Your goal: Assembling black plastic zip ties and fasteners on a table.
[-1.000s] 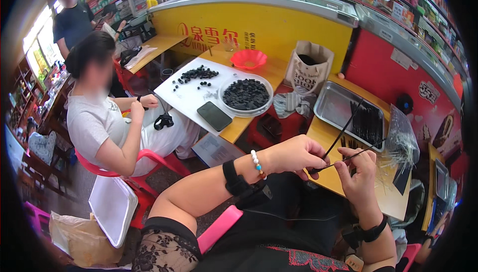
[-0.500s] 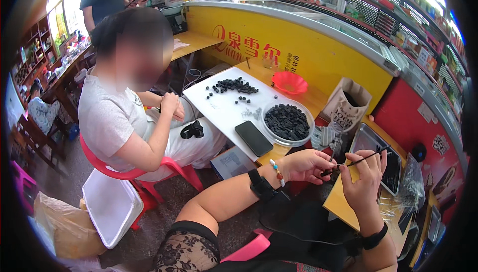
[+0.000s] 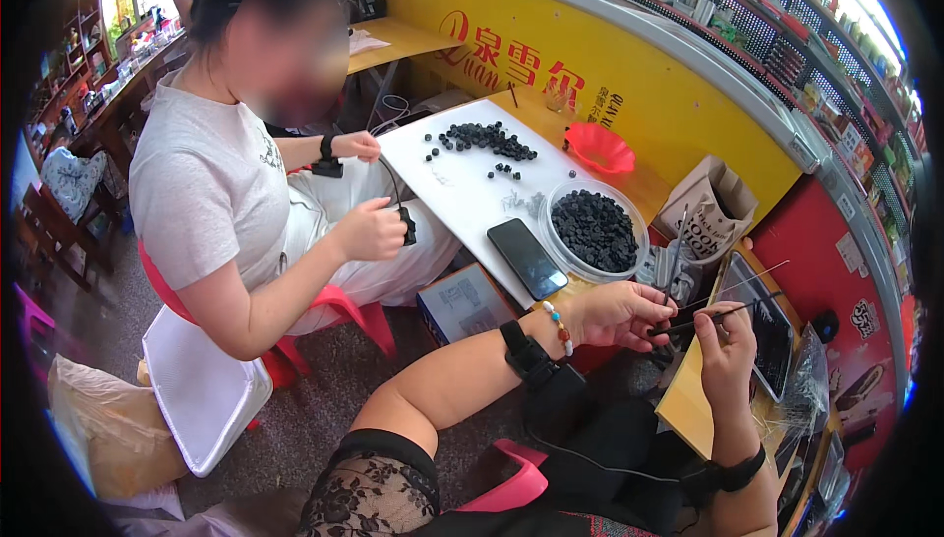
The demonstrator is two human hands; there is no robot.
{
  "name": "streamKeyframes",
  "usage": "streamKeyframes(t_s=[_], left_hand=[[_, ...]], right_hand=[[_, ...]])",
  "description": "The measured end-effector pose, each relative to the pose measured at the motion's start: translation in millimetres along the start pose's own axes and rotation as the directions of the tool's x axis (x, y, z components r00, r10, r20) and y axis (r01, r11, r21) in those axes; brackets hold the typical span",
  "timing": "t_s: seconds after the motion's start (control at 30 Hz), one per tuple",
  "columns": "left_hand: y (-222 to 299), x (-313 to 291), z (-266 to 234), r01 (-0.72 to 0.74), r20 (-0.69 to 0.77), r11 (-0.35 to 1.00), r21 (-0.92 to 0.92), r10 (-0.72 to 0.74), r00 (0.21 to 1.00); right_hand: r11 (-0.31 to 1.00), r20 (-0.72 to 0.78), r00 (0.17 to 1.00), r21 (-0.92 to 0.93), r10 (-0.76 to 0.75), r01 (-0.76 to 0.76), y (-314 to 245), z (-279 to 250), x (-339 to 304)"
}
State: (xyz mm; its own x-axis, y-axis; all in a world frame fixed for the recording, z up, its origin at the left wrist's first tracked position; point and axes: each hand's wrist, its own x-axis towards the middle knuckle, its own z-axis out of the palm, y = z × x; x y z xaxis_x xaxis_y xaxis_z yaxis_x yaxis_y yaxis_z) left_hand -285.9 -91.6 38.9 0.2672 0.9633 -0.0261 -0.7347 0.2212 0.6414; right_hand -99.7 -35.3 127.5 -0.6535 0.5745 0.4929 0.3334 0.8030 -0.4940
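Observation:
Over the near right corner of the table, my left hand (image 3: 621,315) pinches a thin dark strip, its fingertips closed around one end. Close beside it, my right hand (image 3: 726,345) grips a thin black rod (image 3: 730,313) between thumb and fingers. A fine pale wire (image 3: 759,278) sticks out up and to the right near the rod. Whether wire and rod are joined cannot be made out. Left of my hands stands a round clear tub (image 3: 596,232) full of small black pieces.
A white board (image 3: 457,178) bears loose black pieces and a phone (image 3: 527,258). Behind the tub sits a red bowl (image 3: 601,148), with a paper bag (image 3: 710,205) to its right. A tray (image 3: 755,291) of black strips lies at right. A person (image 3: 211,183) sits across at left.
My right hand has turned, its fingers now folded in around the black rod. A pale wire now shows above it. The seated person's hands have moved apart. The whole view has shifted slightly.

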Motion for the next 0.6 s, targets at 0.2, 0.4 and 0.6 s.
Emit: streamKeyframes(t_s=[0.2,0.4,0.6], left_hand=[[2,8,-10,0.03,0.029,0.999,-0.026,-0.029,0.999],[12,9,-20,-0.006,0.044,0.999,-0.034,0.008,0.999],[24,5,-38,-0.128,-0.026,0.986,-0.108,0.126,0.992]], right_hand=[[0.884,0.17,0.962,0.386,0.213,-0.264,35,16,1],[0.866,0.265,0.934,0.376,0.241,-0.33,27,18,-8],[0.918,0.358,0.912,0.256,0.201,-0.303,25,17,-31]])
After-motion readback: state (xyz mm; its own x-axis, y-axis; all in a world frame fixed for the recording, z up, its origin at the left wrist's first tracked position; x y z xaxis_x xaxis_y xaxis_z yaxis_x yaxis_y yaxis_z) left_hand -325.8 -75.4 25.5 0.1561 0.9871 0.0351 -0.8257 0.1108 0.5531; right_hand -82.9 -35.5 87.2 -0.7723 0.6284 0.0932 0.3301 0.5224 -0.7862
